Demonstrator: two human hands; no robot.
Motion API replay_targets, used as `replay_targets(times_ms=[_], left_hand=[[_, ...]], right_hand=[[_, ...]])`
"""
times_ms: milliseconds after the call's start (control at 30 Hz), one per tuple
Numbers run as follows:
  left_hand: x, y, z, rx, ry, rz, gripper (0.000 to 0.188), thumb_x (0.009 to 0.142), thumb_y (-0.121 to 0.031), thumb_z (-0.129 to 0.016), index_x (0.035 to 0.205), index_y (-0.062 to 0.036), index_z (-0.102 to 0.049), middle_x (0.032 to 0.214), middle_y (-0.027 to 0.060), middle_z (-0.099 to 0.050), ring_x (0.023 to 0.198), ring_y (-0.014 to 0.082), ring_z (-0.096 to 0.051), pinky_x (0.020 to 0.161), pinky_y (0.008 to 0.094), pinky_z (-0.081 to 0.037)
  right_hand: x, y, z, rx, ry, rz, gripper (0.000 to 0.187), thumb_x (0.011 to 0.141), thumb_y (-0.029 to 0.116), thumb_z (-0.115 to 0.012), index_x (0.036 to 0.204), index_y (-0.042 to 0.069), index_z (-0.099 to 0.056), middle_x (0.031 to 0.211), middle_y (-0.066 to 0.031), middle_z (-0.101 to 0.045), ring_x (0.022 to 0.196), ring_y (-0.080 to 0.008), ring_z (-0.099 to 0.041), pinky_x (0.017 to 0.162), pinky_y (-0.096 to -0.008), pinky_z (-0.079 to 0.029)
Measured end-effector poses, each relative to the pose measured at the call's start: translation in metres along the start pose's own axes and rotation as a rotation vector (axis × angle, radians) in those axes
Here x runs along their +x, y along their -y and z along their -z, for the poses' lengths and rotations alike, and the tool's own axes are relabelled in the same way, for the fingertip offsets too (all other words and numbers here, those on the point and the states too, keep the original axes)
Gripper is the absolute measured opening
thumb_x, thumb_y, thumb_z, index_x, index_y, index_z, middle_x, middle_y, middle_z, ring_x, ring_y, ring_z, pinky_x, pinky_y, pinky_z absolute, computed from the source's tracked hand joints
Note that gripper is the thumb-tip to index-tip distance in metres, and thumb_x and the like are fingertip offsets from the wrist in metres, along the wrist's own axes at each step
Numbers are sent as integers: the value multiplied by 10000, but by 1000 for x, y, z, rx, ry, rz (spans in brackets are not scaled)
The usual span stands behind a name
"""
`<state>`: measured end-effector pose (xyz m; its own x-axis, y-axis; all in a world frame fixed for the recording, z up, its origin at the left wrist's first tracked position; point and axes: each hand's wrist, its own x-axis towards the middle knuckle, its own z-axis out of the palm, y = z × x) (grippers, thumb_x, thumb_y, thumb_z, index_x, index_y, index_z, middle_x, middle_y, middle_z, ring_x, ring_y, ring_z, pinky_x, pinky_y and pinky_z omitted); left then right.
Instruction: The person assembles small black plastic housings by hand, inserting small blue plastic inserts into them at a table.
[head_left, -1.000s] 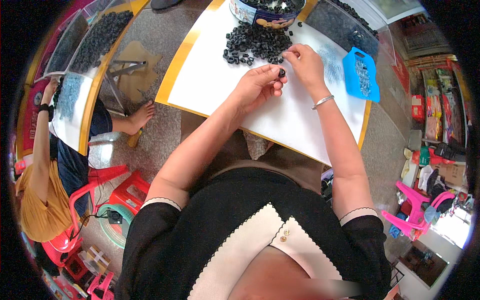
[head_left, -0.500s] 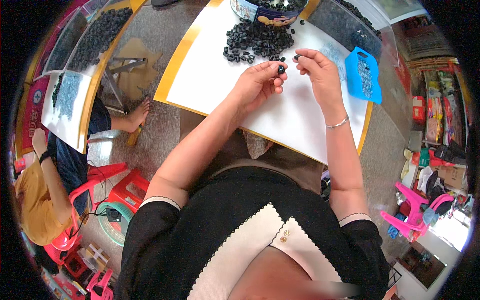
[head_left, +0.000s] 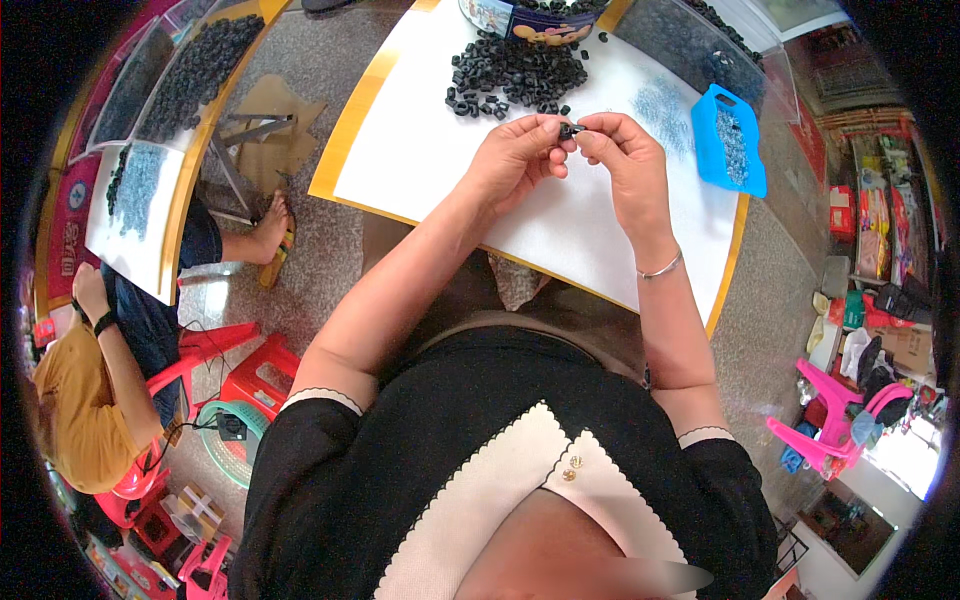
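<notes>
My left hand (head_left: 510, 165) pinches a small black cylindrical plastic part (head_left: 566, 131) between thumb and fingers, above the white tabletop. My right hand (head_left: 632, 170) is closed, its thumb and fingertips meeting the left ones at that part. A small dark piece seems to sit in the right fingertips, though they mostly hide it. Just beyond the hands lies a heap of similar black parts (head_left: 515, 72). Tiny clear bluish pieces (head_left: 660, 108) are scattered on the table right of my right hand.
A blue plastic tray (head_left: 708, 150) of clear pieces stands at the table's right edge. Behind the heap is a round tin (head_left: 535, 27) with more black parts. On the left, another person (head_left: 90, 400) sits by a second table (head_left: 130, 255) with black and clear parts.
My right hand has moved left, bringing its fingertips against the black part in my left hand; they were apart before. My left hand has barely moved.
</notes>
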<state>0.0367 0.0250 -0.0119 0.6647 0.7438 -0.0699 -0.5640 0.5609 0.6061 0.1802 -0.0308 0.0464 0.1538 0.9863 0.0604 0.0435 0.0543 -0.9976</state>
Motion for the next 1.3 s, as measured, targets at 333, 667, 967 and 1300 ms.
replay_targets(times_ms=[333, 667, 967, 1300], left_hand=[[-2, 2, -8, 93, -75, -110, 180, 887, -134, -579, 986, 16, -589, 806, 53, -616, 630, 97, -559, 588, 238, -514], [-1, 1, -7, 183, -78, -79, 208, 894, -143, -567, 1022, 20, -578, 789, 62, -616, 624, 141, -588, 604, 249, -501], [-8, -3, -13, 277, -83, -11, 206, 900, -166, -562, 961, 26, -607, 764, 55, -608, 629, 119, -584, 631, 277, -536], [-7, -10, -15, 290, 27, 87, 308, 879, -227, -595, 986, 62, -606, 793, 77, -623, 661, 140, -595, 599, 267, -524]], right_hand=[[-9, 7, -11, -348, -114, 140, 139, 806, 85, -656, 921, 7, -656, 822, -36, -654, 709, -67, -561, 638, -218, -461], [-4, -8, -6, -696, -117, 641, 108, 771, 78, -655, 857, 26, -614, 781, -91, -587, 704, -233, -561, 633, -317, -461], [-6, -3, -1, -897, -20, 814, 105, 748, 62, -648, 833, 51, -588, 770, -68, -575, 695, -243, -519, 641, -347, -423], [-6, 0, 7, -912, 42, 802, 143, 714, 87, -669, 825, 50, -587, 751, -64, -548, 710, -243, -514, 656, -340, -416]])
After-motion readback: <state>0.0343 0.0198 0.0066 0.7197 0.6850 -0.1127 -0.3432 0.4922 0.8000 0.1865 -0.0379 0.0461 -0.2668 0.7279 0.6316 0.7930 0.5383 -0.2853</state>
